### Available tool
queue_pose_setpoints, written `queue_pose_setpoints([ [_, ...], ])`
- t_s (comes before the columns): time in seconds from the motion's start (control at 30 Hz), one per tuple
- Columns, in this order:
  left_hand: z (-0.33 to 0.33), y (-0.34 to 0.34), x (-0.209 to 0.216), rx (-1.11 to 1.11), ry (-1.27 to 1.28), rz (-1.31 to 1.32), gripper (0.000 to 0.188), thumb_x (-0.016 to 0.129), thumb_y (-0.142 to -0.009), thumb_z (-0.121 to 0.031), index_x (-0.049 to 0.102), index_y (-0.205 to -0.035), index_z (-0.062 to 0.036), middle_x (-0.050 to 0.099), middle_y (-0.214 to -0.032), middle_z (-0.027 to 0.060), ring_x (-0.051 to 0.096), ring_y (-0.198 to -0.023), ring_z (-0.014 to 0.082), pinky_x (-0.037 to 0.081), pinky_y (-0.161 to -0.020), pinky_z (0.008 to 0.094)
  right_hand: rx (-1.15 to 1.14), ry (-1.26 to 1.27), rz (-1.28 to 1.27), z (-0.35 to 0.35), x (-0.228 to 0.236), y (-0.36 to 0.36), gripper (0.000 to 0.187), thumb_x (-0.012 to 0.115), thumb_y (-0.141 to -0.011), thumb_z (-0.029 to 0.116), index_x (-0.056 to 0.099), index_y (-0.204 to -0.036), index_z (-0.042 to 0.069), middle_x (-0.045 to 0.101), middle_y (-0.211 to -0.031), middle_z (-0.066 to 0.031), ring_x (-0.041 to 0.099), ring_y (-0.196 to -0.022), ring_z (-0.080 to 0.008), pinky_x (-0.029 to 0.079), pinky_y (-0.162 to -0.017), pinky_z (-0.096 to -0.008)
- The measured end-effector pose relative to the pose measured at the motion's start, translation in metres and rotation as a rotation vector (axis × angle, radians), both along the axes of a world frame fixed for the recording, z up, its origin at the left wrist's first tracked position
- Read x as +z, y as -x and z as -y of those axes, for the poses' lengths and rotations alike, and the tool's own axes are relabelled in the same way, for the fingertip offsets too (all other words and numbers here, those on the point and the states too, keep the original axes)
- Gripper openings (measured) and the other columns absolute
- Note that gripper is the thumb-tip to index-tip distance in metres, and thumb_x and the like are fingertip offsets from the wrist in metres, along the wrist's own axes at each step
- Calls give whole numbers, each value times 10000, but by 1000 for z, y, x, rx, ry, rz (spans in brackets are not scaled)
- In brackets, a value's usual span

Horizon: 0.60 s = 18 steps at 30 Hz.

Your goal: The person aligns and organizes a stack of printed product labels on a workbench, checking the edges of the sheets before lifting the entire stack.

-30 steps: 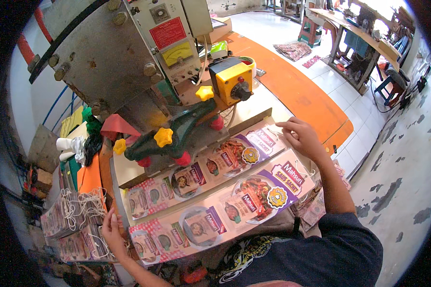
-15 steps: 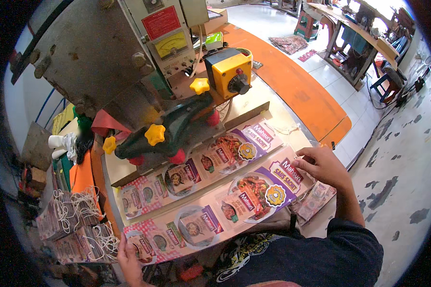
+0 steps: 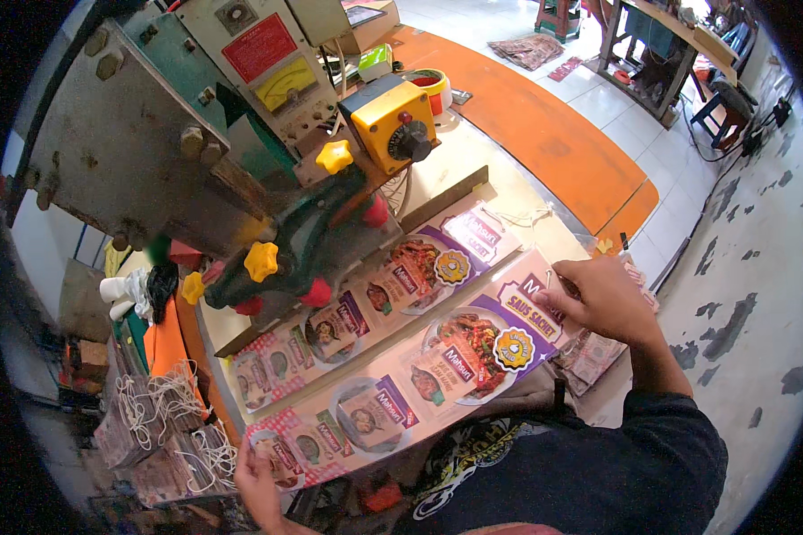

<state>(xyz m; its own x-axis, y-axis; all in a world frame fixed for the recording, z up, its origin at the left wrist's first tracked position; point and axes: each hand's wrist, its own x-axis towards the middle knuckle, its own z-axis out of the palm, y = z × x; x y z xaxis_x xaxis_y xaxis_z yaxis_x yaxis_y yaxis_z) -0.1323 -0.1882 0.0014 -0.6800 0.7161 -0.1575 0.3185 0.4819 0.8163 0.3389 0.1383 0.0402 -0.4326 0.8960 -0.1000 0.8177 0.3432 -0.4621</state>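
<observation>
A long printed card with food pictures, purple panels and a pink checked end lies slantwise in front of me. My right hand holds its upper right end, thumb on top and fingers curled round it. At the lower left end, my left hand pinches the checked corner, its fingers partly hidden. Just beyond lies a second, matching card, set against a metal bar beneath the press machine's dark green frame. Neither hand touches that card. A thin white cord lies by its right end.
A yellow control box with a black knob stands behind the press. Bundles of cards with white cords are stacked at lower left. More cards lie beneath my right hand. An orange table stretches away at the back right.
The view has shifted and turned slightly, so the machine sits farther left. Both hands keep hold of the front card's ends, and the card's place changes little.
</observation>
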Motion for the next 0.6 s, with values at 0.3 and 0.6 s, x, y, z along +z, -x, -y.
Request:
queue_pose_setpoints([
  [0.3, 5, 36, -11, 185, 80, -44, 489, 623, -1039, -301, 582, -1355, 70, 676, -1116, 77, 610, -945, 132, 505, -859, 307, -66, 93, -20, -8, 6, 1, 509, 664, -933, 502, 716, -830, 6, 673, -709, -209, 655, -645, -371, 493, -624, -458],
  [0.6, -48, 63, -22, 69, -149, -77, 444, 613, -1042, -272, 590, -1406, -18, 664, -1027, 55, 614, -910, 141, 497, -872, 299, -141, -102, -148, -60, -31, 10, 361, 647, -974, 429, 707, -1117, 103, 712, -808, -112, 683, -741, -250, 517, -694, -383],
])
